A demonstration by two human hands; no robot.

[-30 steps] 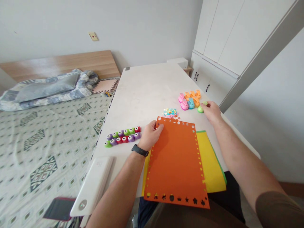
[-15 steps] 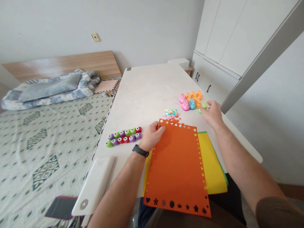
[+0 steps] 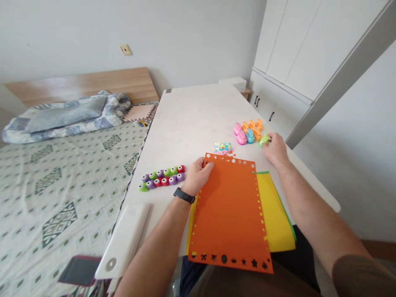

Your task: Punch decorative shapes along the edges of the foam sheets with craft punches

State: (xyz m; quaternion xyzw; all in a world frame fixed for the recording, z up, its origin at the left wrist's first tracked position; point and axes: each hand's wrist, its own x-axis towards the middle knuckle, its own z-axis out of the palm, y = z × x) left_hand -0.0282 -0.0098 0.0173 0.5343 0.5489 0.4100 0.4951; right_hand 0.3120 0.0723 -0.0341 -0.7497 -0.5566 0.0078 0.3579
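Note:
An orange paper sheet [image 3: 230, 210] with punched shapes along its edges lies on the white table [image 3: 188, 119], over yellow and green sheets [image 3: 276, 214]. My left hand [image 3: 198, 176], with a black watch on its wrist, pinches the orange sheet's upper left corner. My right hand [image 3: 274, 148] is closed on a small green paper punch [image 3: 264, 140] at the right, beside a cluster of pink, orange and blue punches [image 3: 248, 131]. A pile of tiny coloured cut-outs [image 3: 222, 147] sits just above the orange sheet.
Two rows of small purple, green and red punches [image 3: 162, 178] lie left of my left hand. A white flat case [image 3: 125, 239] rests on the table's near left corner, a dark phone [image 3: 79, 270] on the bed below. White cabinets [image 3: 278, 62] stand at right.
My right hand has taken hold of the green punch and shifted it slightly toward the cluster. The orange sheet wobbled a little under my left hand.

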